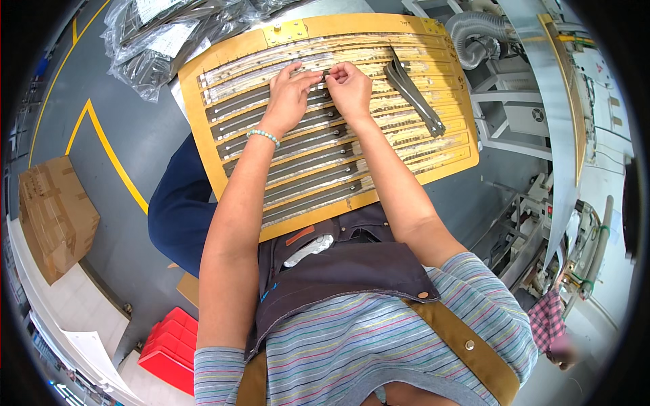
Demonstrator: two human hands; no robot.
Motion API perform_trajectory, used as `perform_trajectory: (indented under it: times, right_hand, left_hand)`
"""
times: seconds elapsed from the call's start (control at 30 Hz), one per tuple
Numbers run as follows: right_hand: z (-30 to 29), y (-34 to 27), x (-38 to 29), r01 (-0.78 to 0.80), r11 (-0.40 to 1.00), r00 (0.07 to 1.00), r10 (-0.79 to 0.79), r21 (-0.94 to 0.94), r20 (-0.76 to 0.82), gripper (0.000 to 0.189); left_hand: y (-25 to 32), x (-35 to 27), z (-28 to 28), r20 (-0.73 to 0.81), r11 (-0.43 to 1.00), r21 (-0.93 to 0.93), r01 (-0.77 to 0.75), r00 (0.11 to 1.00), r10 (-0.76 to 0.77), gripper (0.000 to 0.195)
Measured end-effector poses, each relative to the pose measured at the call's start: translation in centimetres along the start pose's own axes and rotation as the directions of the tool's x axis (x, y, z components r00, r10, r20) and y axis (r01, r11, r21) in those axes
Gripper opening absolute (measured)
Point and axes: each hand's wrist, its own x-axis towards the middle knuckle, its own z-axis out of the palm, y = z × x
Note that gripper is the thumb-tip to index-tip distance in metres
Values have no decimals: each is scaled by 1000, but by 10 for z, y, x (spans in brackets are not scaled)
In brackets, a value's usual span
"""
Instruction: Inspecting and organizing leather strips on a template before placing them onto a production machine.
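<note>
A yellow slotted board (238, 231) with metal plates at its far edge lies tilted before me. Dark strips (299, 175), each with a pale line along it and a small shiny piece near its right end, fill several slots on its left and middle. My left hand (289, 96) rests over an upper slot, its fingertips close to those of my right hand (349, 91). Between the fingertips is the end of a dark strip, pinched by my right thumb and forefinger. A bundle of dark strips (414, 94) lies across the board's right part.
Clear plastic bags of dark items (152, 51) are beyond the board at left. A cardboard box (58, 213) and a red bin (170, 345) are at left. Machinery with a grey flexible duct (464, 38) and a white frame (513, 96) stands at right. A person's checked sleeve (548, 317) shows lower right.
</note>
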Motion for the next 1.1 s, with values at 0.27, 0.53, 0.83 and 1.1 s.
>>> perform_trajectory:
  times: [0.27, 0.53, 0.83, 1.1]
  right_hand:
    - [-14, 16, -1, 81, 996, 987, -83, -19, -138, 7]
    - [-78, 56, -17, -32, 996, 991, 44, 88, -130, 12]
    - [-117, 64, -32, -176, 966, 974, 198, 188, -106, 12]
    - [-144, 61, -2, 137, 961, 949, -198, -242, -247, 14]
  left_hand:
    - [18, -7, -2, 32, 941, 322, -107, 994, 102, 33]
    - [22, -15, -9, 35, 935, 306, -179, 984, 177, 38]
    - [-43, -112, -132, 30, 914, 406, 10, 999, -24, 40]
    - [-60, -156, -154, -217, 885, 414, 215, 967, -133, 33]
